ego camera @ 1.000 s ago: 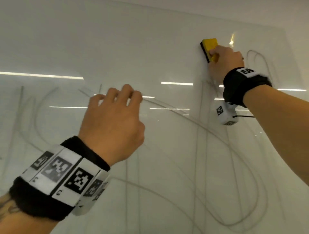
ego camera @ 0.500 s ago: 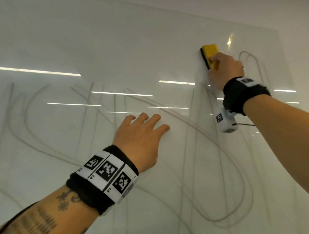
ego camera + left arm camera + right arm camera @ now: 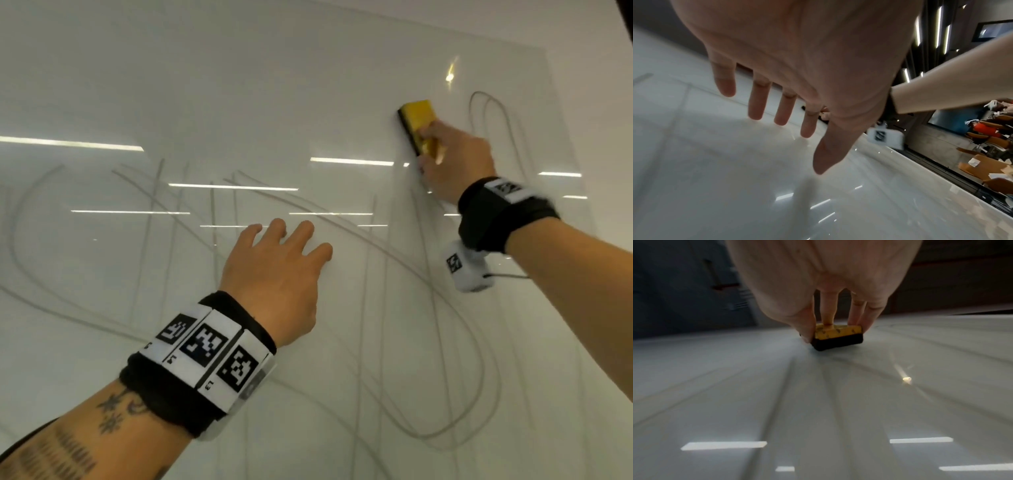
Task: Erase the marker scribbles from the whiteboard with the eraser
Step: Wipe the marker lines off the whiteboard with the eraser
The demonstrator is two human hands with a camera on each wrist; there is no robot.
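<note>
1. The right hand (image 3: 455, 161) grips the yellow eraser (image 3: 418, 125), its black felt flat on the whiteboard (image 3: 239, 85) near the top right; the left hand (image 3: 274, 270) spreads flat, fingers straight, mid-board.
2. The narrow fingertip pinch might let the eraser tilt, so strokes skip the scribbles (image 3: 376, 246).
3. The braced palm could smear lines beneath it.
4. The board's lower edge is cut off; faint marks blur into ceiling-light reflections.

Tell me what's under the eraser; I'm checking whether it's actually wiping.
The eraser's black pad lies flat on the whiteboard, gripped by the right hand. Grey scribbles run nearby; any marks beneath the pad are covered.
</note>
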